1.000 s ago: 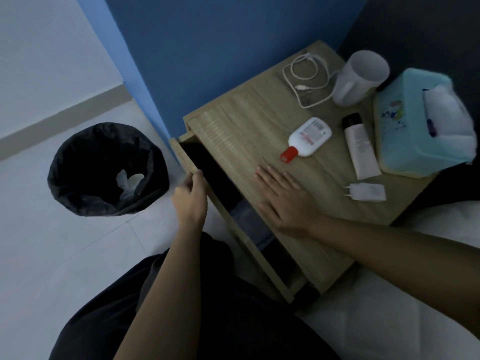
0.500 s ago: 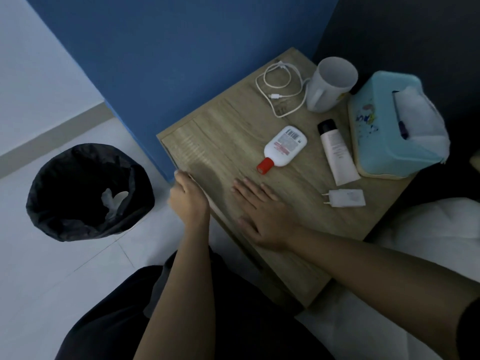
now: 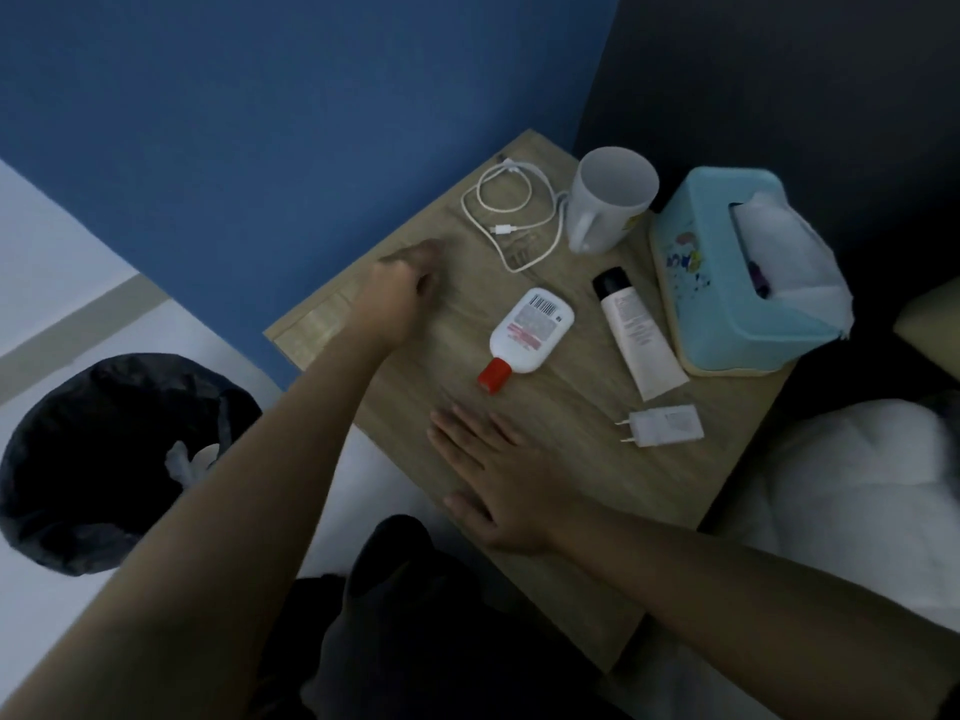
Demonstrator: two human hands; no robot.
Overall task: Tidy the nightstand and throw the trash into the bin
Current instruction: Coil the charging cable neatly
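The wooden nightstand (image 3: 571,423) carries a coiled white cable (image 3: 511,213), a white mug (image 3: 605,200), a white bottle with a red cap (image 3: 527,335), a white tube with a black cap (image 3: 636,332), a white charger plug (image 3: 662,426) and a teal tissue box (image 3: 727,283). My left hand (image 3: 400,293) hovers over the top's left part, fingers loosely curled, holding nothing, left of the cable. My right hand (image 3: 498,485) lies flat on the near part of the top. The bin (image 3: 104,459) with a black bag stands on the floor at the left, with white trash inside.
A blue wall (image 3: 260,148) stands behind the nightstand. A dark panel rises behind the mug and the tissue box. White bedding (image 3: 857,485) lies to the right. My dark-trousered legs fill the bottom middle.
The drawer went from open to shut. My left hand left the drawer front and rose over the top toward the cable. My right hand stayed flat.
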